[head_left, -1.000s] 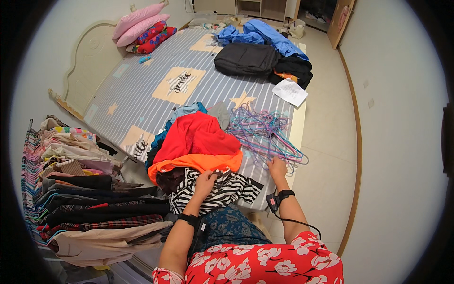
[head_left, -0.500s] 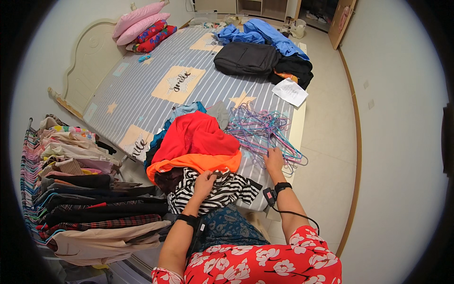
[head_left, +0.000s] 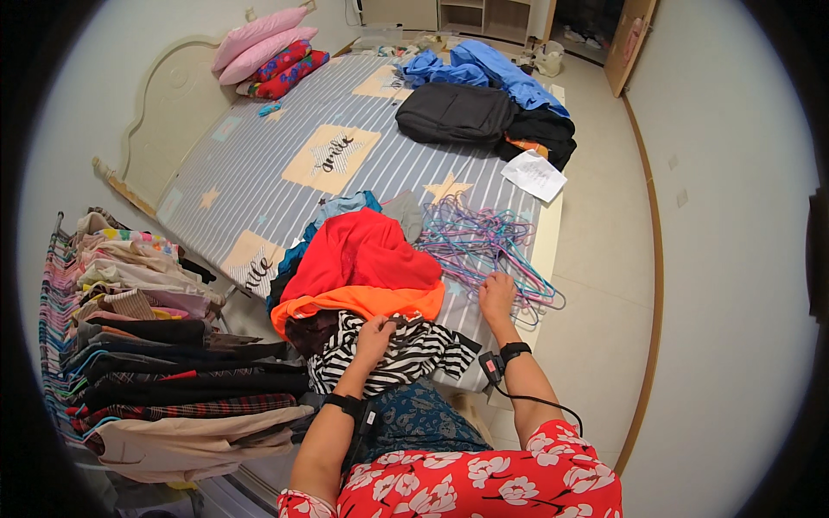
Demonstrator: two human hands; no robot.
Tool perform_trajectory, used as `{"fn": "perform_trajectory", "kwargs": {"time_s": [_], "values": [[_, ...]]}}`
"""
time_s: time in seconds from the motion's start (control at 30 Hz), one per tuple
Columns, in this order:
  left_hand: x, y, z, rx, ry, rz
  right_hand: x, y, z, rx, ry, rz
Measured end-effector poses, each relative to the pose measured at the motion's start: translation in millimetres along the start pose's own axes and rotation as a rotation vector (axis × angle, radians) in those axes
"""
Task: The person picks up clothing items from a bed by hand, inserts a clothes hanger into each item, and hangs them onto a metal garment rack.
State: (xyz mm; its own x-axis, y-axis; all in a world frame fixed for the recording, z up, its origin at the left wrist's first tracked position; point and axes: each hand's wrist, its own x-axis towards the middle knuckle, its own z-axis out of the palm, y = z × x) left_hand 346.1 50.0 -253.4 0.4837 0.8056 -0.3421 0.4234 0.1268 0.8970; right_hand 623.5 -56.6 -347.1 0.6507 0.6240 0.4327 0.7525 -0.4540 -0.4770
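Observation:
My left hand [head_left: 373,339] is closed on the collar area of a black-and-white striped shirt [head_left: 414,361], which lies crumpled at the bed's near edge. My right hand [head_left: 496,300] is at the near side of a tangled heap of purple, blue and pink clothes hangers [head_left: 484,237]; its fingers are bent around a hanger there, partly hidden by the hand itself. Just beyond the striped shirt lie an orange garment [head_left: 371,304] and a red garment [head_left: 361,259]. Behind these, a grey piece [head_left: 402,213] and a light blue piece [head_left: 345,205] peek out.
A rack of hanging clothes [head_left: 173,363] stands on the left. Farther up the bed [head_left: 259,186] are a black bag [head_left: 453,112], blue clothing [head_left: 501,73], a white paper [head_left: 534,175] and stacked pillows [head_left: 272,56]. The floor [head_left: 596,259] and a wall run along the right.
The view has shifted slightly. My right hand has drawn back a little toward me at the hangers; my left hand stays on the striped shirt.

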Motion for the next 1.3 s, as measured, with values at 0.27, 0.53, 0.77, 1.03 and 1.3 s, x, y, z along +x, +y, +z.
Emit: {"fn": "perform_trajectory", "kwargs": {"time_s": [0.27, 0.53, 0.77, 1.03, 1.3], "values": [[-1, -3, 1, -0.010, -0.001, 0.027, -15, 1, 0, 0.183, -0.065, 0.195], [-2, -2, 0, 0.018, 0.010, 0.056, -13, 7, -4, 0.065, -0.131, 0.449], [-5, 1, 0, 0.002, 0.011, 0.022, -10, -2, -16, 0.299, 0.062, 0.379], [-6, 6, 2, 0.011, 0.010, 0.045, -14, -2, -21, 0.449, 0.051, 0.352], [-6, 2, 2, -0.001, 0.012, 0.039, 5, -22, -42, 0.542, 0.077, 0.452]]}}
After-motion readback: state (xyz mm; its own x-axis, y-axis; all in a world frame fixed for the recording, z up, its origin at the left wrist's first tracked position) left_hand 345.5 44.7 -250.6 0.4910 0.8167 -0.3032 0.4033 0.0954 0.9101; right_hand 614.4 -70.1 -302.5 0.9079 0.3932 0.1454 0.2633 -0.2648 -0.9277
